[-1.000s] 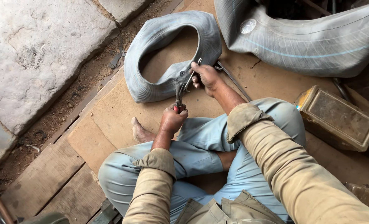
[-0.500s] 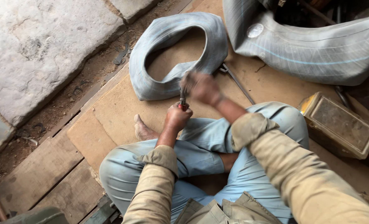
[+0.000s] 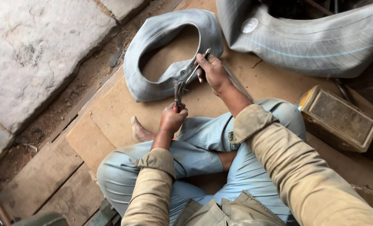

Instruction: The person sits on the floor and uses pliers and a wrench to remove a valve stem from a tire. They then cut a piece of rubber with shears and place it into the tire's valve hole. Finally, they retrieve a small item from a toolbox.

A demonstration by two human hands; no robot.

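Note:
I sit cross-legged on wooden boards. My left hand grips the red-tipped handle of pliers, whose jaws bite at the inner edge of a small grey rubber inner tube folded on the board in front of me. My right hand holds a thin metal tool pointed at the same spot on the tube, by its valve area. A long metal rod lies under my right wrist.
A large grey inner tube with a round patch lies at the top right. A worn rectangular metal tin stands to the right of my knee. Stone slabs and a dirt strip run along the left.
My right hand swung quickly and has settled against the tube's inner edge again. The view has shifted slightly; my left hand stays on the pliers.

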